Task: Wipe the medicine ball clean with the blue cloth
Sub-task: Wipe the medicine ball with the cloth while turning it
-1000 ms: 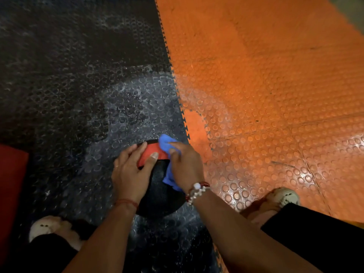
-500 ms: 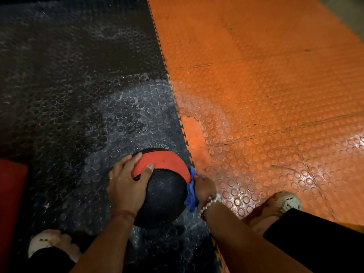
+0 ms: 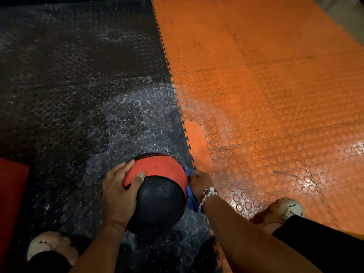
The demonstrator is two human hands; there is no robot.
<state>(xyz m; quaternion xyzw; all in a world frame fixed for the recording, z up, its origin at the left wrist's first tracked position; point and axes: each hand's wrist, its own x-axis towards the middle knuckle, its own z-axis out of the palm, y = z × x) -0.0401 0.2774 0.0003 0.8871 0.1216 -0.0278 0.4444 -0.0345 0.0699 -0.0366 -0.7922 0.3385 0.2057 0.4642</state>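
A black medicine ball (image 3: 159, 201) with a red band sits on the dark studded floor mat near the bottom middle. My left hand (image 3: 118, 188) lies flat on its left side, fingers spread over the red band, thumb on the black part. My right hand (image 3: 201, 181) presses the blue cloth (image 3: 190, 194) against the ball's right side. Only a narrow strip of cloth shows between hand and ball; the rest is hidden.
The floor is dark studded matting (image 3: 69, 95) on the left and orange studded matting (image 3: 266, 95) on the right, joined by a toothed seam. My two feet in pale shoes (image 3: 286, 208) flank the ball. A red object (image 3: 11, 203) sits at the left edge.
My right hand slid the blue cloth from the ball's top down its right side, uncovering the red band. My left hand stayed on the ball's left side.
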